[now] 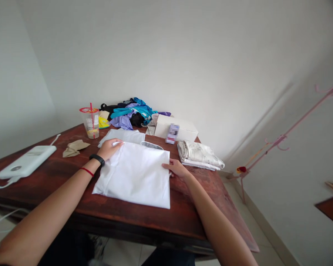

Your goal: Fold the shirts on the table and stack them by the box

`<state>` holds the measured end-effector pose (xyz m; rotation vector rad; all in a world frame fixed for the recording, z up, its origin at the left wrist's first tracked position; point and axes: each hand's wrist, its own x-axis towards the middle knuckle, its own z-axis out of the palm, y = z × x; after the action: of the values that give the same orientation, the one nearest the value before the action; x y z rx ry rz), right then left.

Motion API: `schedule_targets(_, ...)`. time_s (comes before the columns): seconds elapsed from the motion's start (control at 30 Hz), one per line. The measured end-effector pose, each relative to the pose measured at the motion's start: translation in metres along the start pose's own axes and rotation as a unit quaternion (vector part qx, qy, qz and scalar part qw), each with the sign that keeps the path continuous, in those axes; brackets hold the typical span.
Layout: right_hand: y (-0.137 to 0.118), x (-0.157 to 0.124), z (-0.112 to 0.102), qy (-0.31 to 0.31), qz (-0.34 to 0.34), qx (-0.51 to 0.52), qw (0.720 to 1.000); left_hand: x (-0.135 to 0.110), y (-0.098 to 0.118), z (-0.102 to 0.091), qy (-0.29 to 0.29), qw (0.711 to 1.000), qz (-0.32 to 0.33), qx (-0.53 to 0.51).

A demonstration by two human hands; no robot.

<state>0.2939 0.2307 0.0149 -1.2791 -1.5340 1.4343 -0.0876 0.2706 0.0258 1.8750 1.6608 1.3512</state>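
A folded white cloth (138, 177) lies near the front edge of the wooden table, its lower edge facing me. My left hand (110, 148) grips its upper left corner, fingers closed over the fabric. At the right edge, my right hand (175, 167) pinches the cloth between thumb and fingers, with some fingertips hidden. Just behind it rests another folded white cloth (127, 135), partly covered. A grey-rimmed piece (152, 145) shows beyond the upper edge; I cannot tell what it is.
Around the table (199, 199) stand a plastic cup with a straw (92, 123), a power bank with cable (27, 162), crumpled brown paper (75, 147), a heap of clothes (135, 112), a white box (183, 127) and folded patterned fabric (201, 155). A pink rack (280, 138) leans right.
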Motion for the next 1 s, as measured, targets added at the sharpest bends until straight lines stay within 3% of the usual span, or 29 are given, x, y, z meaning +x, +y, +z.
schedule_targets(0.23,-0.015,-0.01,-0.002,-0.043,-0.143,0.066,0.987,0.001,0.008,-0.023,-0.008,0.992,-0.037,-0.12)
schedule_targets(0.37,-0.026,-0.03,-0.015,-0.059,-0.139,0.105,0.983,-0.008,0.004,-0.042,-0.047,0.977,-0.089,-0.186)
schedule_targets(0.47,-0.028,-0.035,-0.014,-0.054,-0.1,0.089,0.989,-0.011,0.014,-0.046,-0.122,0.939,-0.137,-0.291)
schedule_targets(0.57,-0.024,-0.027,0.001,-0.077,-0.075,0.092,0.99,-0.01,0.031,-0.032,-0.208,0.881,-0.135,-0.402)
schedule_targets(0.77,-0.003,-0.007,0.027,-0.078,-0.021,0.062,0.995,-0.019,0.037,0.011,-0.357,0.881,-0.108,-0.292)
schedule_targets(1.0,0.003,-0.005,0.031,-0.064,-0.056,-0.003,0.996,-0.025,0.024,0.022,-0.354,0.886,-0.12,-0.275)
